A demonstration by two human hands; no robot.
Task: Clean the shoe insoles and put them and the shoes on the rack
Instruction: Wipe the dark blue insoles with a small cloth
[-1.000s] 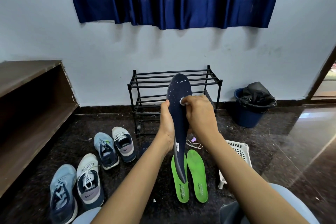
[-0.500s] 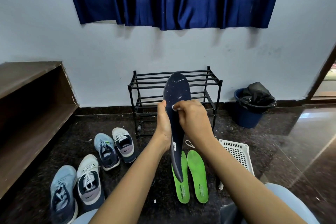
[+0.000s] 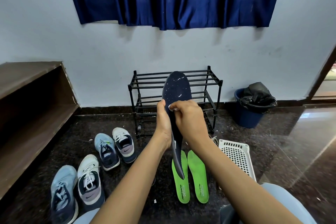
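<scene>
My left hand (image 3: 163, 122) grips a dark navy insole (image 3: 177, 89) by its left edge and holds it upright in front of me; white specks dot its upper part. My right hand (image 3: 189, 116) pinches a small white wipe (image 3: 171, 106) against the insole's face. Two green insoles (image 3: 197, 176) lie flat on the floor below. Several sneakers stand on the floor at the left: one pair (image 3: 114, 146) nearer the rack, another (image 3: 76, 185) closer to me. The black metal shoe rack (image 3: 149, 85) stands bare against the wall behind the insole.
A white plastic basket (image 3: 236, 156) lies on the floor at the right. A blue bin with a black bag (image 3: 252, 107) sits by the wall. A brown wooden shelf unit (image 3: 27, 107) runs along the left. The dark floor carries scattered white crumbs.
My right hand with the wipe has slid left and slightly down across the insole's face. The insole has tilted a little; my left hand keeps its grip.
</scene>
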